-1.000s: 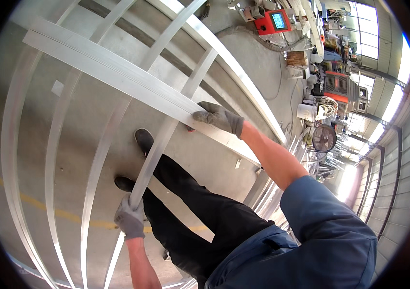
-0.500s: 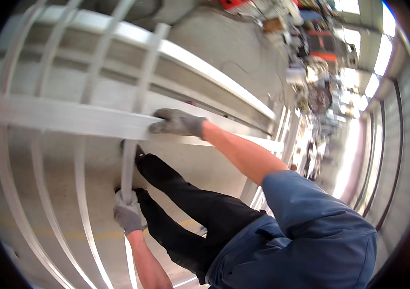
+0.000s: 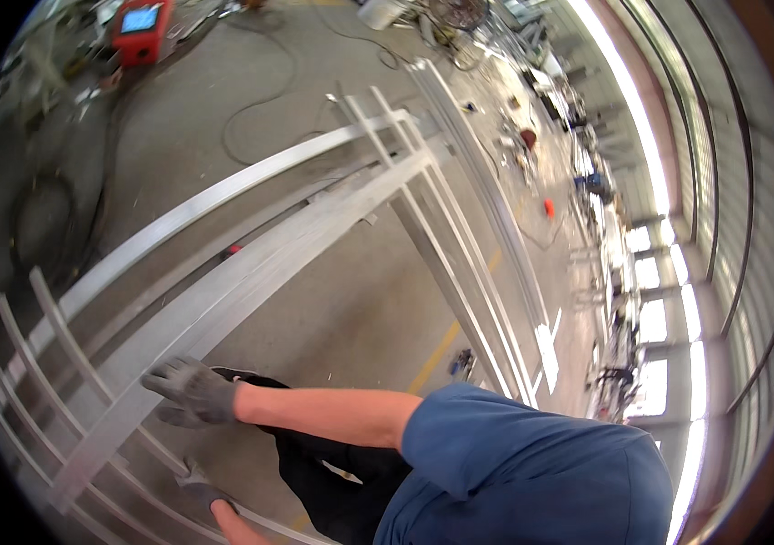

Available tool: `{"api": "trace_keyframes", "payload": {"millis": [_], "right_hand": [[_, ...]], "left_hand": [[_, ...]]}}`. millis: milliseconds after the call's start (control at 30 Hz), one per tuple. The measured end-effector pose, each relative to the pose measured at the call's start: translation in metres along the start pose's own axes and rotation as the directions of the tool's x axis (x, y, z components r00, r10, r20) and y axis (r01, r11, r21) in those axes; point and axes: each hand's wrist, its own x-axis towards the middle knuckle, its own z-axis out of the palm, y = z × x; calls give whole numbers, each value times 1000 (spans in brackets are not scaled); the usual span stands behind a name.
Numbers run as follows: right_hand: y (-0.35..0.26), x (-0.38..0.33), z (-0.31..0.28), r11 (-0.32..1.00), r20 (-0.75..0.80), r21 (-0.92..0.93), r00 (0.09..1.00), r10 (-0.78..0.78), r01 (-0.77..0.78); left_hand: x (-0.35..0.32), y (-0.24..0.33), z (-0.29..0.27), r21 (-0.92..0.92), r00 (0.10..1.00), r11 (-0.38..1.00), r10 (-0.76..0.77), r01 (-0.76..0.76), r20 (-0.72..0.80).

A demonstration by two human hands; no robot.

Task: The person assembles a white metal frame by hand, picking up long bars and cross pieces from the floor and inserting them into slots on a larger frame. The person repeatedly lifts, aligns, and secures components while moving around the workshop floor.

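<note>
My right hand, in a grey work glove, lies on the near edge of a wide silver metal beam, its fingers stretched out over the top face. Below it in the picture, my gloved left hand is closed round a slim metal bar. That bar passes beneath the beam and comes out again on its other side. Several similar bars cross the beam near its lower left end. My left fingers are partly hidden.
Long metal profiles lie across the beam's other end. Beyond it runs a paler rail. A red machine with a lit screen stands at the upper left, with dark cables on the floor. An orange-red object lies at the right.
My view has swung toward the beam's other end, bringing the crossing profiles and red machine into sight. Both hands now sit lower in the picture, and my right fingers look more spread.
</note>
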Motion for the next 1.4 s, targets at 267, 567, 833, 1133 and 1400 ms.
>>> {"api": "trace_keyframes", "payload": {"millis": [267, 567, 833, 1133, 1400], "right_hand": [[86, -320, -231, 624, 97, 15, 622, 777, -781], [243, -635, -440, 224, -453, 31, 186, 872, -974], [546, -733, -644, 57, -667, -208, 184, 722, -976], [678, -705, -730, 39, -543, -35, 52, 838, -999], [689, -717, -738, 111, -675, -113, 158, 721, -987]], "left_hand": [[-36, 61, -42, 962, 978, 249, -143, -112, 151], [-202, 335, 227, 567, 756, 501, 461, -654, 465], [-323, 548, 589, 382, 367, 103, 584, -918, 724], [-323, 525, 706, 472, 430, -52, 333, -880, 839], [-313, 516, 707, 455, 410, -78, 322, -887, 853]]}}
